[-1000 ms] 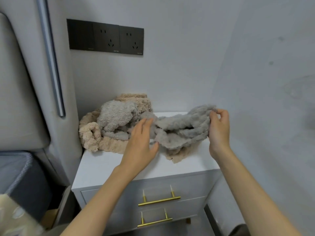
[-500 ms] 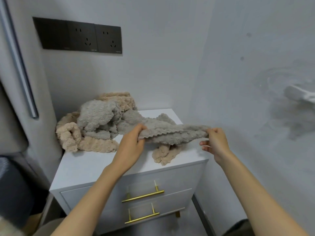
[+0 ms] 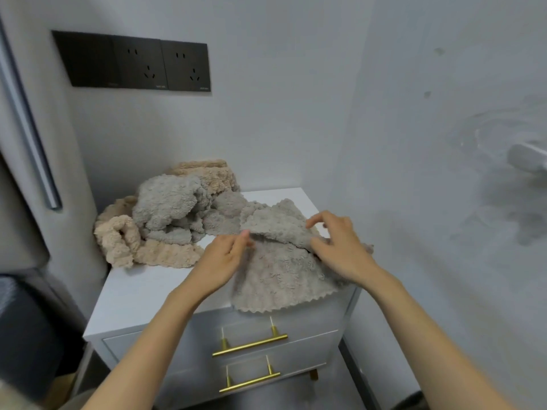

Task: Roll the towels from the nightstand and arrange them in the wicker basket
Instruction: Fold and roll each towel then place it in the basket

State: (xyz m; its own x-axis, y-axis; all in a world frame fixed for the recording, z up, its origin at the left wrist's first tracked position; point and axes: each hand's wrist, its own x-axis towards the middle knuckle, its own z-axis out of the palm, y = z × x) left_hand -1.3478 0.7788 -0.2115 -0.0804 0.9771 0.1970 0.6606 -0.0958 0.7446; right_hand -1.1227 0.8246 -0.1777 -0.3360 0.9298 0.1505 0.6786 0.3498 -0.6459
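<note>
You are spreading the grey towel [image 3: 275,276] on the nightstand [image 3: 142,294], ready to roll it. Your left hand [image 3: 222,258] pinches its folded edge, and your right hand [image 3: 340,250] holds that fold just beside it. Below your hands the towel hangs over the front. Next I think you smooth it and roll it tight. The towel pile [image 3: 168,214] behind your left hand could snag. No basket shows.

text: none legible | socket panel [image 3: 133,62]: print too small
</note>
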